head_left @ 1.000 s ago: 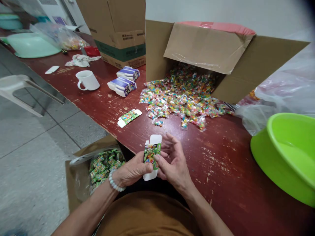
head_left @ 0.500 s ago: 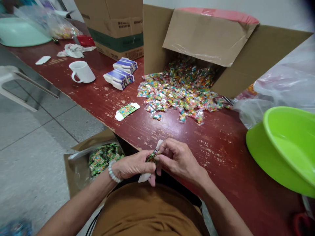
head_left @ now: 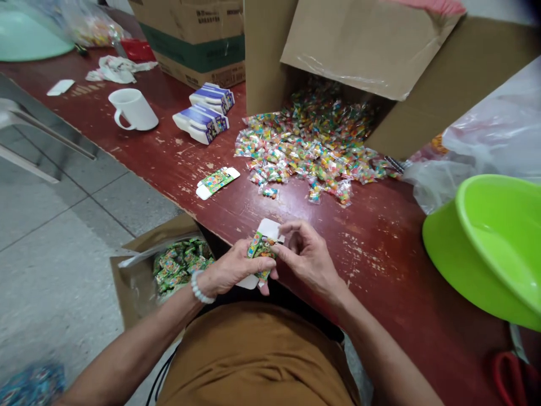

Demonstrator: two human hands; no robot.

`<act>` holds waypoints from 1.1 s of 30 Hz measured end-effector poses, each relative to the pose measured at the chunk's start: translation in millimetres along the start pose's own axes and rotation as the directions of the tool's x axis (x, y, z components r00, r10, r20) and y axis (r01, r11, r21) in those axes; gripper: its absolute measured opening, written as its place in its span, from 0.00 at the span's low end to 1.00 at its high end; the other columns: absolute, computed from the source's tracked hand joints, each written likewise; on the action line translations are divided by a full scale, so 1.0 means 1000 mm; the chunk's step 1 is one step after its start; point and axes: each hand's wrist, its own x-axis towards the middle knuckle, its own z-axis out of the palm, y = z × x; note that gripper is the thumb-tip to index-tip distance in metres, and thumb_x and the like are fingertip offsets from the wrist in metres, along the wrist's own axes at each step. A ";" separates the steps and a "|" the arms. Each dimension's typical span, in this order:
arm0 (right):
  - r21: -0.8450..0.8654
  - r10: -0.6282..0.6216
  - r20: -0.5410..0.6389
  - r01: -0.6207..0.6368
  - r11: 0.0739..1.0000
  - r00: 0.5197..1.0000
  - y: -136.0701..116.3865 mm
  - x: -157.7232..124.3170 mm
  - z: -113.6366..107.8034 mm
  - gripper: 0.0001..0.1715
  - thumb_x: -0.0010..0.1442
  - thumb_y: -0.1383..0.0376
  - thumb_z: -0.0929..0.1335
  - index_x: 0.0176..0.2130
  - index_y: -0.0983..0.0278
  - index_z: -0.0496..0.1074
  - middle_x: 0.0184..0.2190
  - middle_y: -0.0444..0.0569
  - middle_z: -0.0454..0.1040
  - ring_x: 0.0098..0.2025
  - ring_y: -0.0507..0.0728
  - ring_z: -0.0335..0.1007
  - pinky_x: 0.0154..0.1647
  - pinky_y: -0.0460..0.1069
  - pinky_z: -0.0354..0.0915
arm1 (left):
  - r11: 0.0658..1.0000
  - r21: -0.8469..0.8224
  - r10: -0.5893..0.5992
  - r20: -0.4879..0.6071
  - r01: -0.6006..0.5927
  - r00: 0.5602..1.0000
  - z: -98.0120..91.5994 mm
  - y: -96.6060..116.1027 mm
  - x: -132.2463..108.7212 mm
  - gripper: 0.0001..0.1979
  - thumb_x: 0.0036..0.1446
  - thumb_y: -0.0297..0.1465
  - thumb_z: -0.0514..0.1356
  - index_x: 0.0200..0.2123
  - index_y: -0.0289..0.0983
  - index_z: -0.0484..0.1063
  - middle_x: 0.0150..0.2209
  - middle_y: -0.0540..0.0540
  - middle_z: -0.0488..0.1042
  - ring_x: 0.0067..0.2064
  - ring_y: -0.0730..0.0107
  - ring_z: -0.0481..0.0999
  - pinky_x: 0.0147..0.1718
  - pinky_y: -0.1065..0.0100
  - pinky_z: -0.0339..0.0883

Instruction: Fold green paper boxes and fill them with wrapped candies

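My left hand (head_left: 230, 268), with a beaded bracelet at the wrist, is wrapped round a small green printed candy box (head_left: 264, 245). The box is tilted over the table's front edge, and white flaps stick out at both ends. My right hand (head_left: 310, 256) has thumb and forefinger at the upper end of this box, pinching near a small side flap. On the table ahead lies a flattened green carton (head_left: 216, 182). Behind it spreads a heap of clear candy packets (head_left: 296, 149), spilling from a cardboard box (head_left: 338, 51) on its side.
A green basin (head_left: 469, 248) stands at the right. A white mug (head_left: 137, 110) and purple carton stacks (head_left: 203, 123) are at the back left. Below the table edge, an open carton (head_left: 120, 293) holds green packets (head_left: 181, 262). A stool (head_left: 25, 121) stands left.
Both hands have risen slightly, and the candy box has turned so its printed face and open upper flap show. My right fingers have moved up to its upper end. The view has tilted down slightly.
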 end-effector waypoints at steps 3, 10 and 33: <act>0.130 0.154 0.017 -0.155 0.979 0.988 0.002 -0.004 0.009 0.15 0.59 0.55 0.72 0.42 0.61 0.72 0.20 0.37 0.66 0.20 0.51 0.63 0.23 0.46 0.60 | 0.997 0.014 0.076 -0.102 -0.075 0.992 0.005 -0.003 0.004 0.17 0.54 0.42 0.67 0.34 0.32 0.74 0.28 0.46 0.76 0.25 0.71 0.76 0.28 0.69 0.71; 0.004 0.057 -0.089 -0.057 0.998 0.994 0.005 -0.001 -0.002 0.16 0.60 0.55 0.70 0.30 0.64 0.73 0.28 0.45 0.74 0.30 0.53 0.67 0.33 0.47 0.64 | 0.959 0.176 0.275 -0.364 -0.224 0.890 0.012 -0.006 0.004 0.23 0.54 0.36 0.68 0.50 0.38 0.66 0.43 0.46 0.79 0.43 0.66 0.79 0.43 0.66 0.73; 0.450 0.214 0.030 -0.205 0.869 0.976 0.014 0.005 -0.004 0.21 0.46 0.59 0.79 0.37 0.62 0.74 0.27 0.41 0.75 0.29 0.51 0.70 0.34 0.47 0.66 | 0.958 0.136 0.282 -0.289 -0.252 0.915 0.010 -0.005 0.001 0.12 0.59 0.38 0.65 0.38 0.36 0.70 0.35 0.50 0.75 0.35 0.75 0.72 0.35 0.74 0.67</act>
